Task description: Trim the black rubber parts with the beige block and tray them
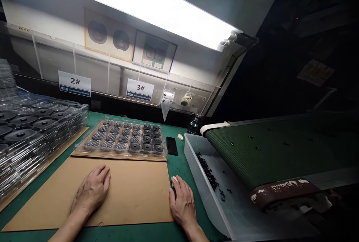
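My left hand [91, 191] lies flat on a brown cardboard sheet [131, 193], fingers loosely stretched, holding nothing. My right hand [183, 201] rests at the sheet's right edge on the green table, fingers forward and slightly apart, a white cot on one fingertip. Beyond the sheet sits a clear plastic tray [123, 139] of small round parts, some with mesh faces and some black, on another cardboard piece.
A stack of clear trays [30, 133] with large black discs stands at left. A black phone [172, 146] lies by the tray. A clear bin [209, 182] with small black parts sits right of my right hand, under a green conveyor belt [275, 148]. Labels 2# and 3# hang behind.
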The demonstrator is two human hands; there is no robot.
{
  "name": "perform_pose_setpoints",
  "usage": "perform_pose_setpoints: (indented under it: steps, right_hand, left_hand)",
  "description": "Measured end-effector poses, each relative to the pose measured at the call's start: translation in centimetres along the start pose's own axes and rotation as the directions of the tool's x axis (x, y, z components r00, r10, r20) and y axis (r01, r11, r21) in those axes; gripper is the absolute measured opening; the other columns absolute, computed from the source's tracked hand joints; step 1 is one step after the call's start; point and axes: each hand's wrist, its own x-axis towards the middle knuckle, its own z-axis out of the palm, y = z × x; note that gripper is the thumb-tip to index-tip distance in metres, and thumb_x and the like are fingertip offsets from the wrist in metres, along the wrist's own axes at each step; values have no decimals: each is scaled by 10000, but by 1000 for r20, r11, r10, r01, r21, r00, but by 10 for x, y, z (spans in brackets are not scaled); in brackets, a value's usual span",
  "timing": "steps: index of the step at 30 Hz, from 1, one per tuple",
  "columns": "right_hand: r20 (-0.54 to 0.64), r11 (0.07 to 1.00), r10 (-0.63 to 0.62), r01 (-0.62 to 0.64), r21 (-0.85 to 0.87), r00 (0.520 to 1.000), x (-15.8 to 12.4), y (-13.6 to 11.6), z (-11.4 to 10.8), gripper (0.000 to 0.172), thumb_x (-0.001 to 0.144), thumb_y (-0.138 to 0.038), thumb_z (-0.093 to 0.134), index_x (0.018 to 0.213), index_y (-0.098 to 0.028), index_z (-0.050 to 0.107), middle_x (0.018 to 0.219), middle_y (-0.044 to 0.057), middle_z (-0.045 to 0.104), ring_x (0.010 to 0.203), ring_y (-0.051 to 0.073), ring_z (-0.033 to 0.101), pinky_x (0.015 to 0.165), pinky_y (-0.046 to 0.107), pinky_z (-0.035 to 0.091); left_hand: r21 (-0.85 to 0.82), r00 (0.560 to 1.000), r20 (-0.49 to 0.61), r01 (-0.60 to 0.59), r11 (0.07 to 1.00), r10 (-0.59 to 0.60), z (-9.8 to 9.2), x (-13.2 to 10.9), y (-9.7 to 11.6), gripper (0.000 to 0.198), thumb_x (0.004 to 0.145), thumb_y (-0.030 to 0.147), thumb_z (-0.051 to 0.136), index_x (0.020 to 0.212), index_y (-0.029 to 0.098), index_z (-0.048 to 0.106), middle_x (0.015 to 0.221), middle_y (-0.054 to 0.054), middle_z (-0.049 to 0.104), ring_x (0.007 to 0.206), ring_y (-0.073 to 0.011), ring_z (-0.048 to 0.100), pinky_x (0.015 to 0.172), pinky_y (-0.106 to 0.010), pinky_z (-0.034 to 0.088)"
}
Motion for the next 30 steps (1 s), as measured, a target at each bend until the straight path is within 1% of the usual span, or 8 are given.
perform_pose_setpoints:
  steps: [13,19,30]
  right_hand:
    - [-17,1000,-11,11,-1,1000,0,1,2,489,1065,-381,375,1477,-253,605,1556,61,488,1435,298,453,1194,512,411]
    - [-23,1000,-14,14,-5,1000,0,1,2,485,1064,-379,374,1472,-262,609,1555,57,489,1431,293,458,1195,497,409]
    - [-39,1000,-20,19,-11,999,-1,1,1,477,1059,-368,388,1463,-259,617,1545,64,502,1421,297,470,1190,482,413]
  left_hand:
    - [-3,1000,-4,-6,1000,6,0,0,-1,474,988,337,402,1224,108,744,1354,-167,683,1258,-302,629,1114,-431,495]
    - [2,1000,-3,-6,1000,6,0,0,-1,475,994,348,393,1216,123,747,1350,-159,686,1253,-298,633,1105,-427,499]
    - [-3,999,-26,-21,1000,21,7,0,-4,469,984,348,402,1201,117,748,1346,-166,683,1249,-308,631,1104,-433,494]
